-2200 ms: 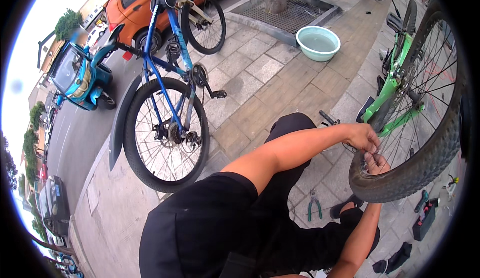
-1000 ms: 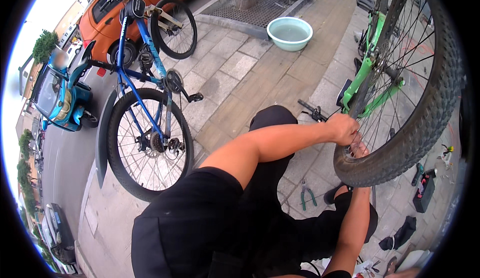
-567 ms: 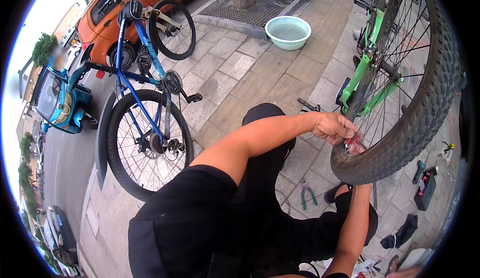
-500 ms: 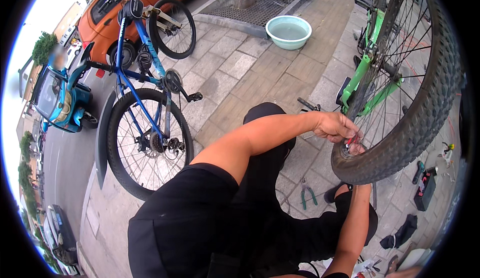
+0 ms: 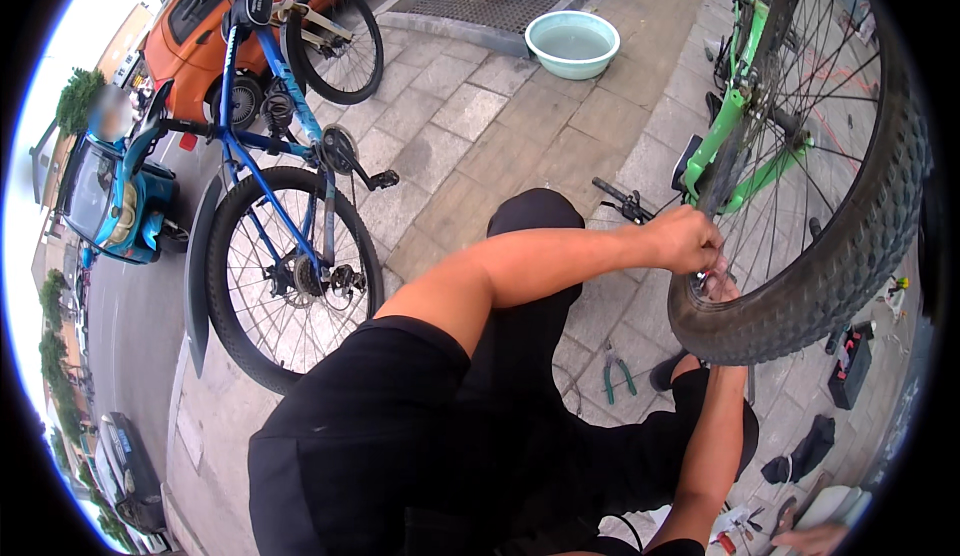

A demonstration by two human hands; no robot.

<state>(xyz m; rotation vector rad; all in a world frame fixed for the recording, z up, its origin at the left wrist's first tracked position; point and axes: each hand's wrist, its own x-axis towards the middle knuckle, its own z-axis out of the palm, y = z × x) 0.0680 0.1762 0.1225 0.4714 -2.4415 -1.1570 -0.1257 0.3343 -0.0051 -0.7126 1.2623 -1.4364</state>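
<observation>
A bicycle with a green frame (image 5: pixel 720 141) stands upside down at the right. Its knobbly wheel (image 5: pixel 800 321) rises close in front of me. At the wheel's near inner rim, among the spokes, my left hand (image 5: pixel 688 239) is closed in a pinch. A small red thing (image 5: pixel 702 277) shows just under its fingertips, too small to name. My right hand (image 5: pixel 719 284) comes up from behind the tyre, and its bent fingers meet the left ones at the rim. The tyre covers most of that hand, and what its fingers grip is hidden.
Green-handled pliers (image 5: pixel 617 376) lie on the paving below the wheel. A black toolbox (image 5: pixel 850 366) and a black cloth bag (image 5: pixel 800 451) are at the right. A blue bicycle (image 5: pixel 290 181) stands left. Farther off are a water basin (image 5: pixel 573 68), an orange car (image 5: pixel 185 41) and another person's hand (image 5: pixel 810 539).
My left hand has turned and lifted slightly, its fingers curled more tightly, so less of the red thing shows. My right fingers have risen a little at the rim. The view has shifted slightly.
</observation>
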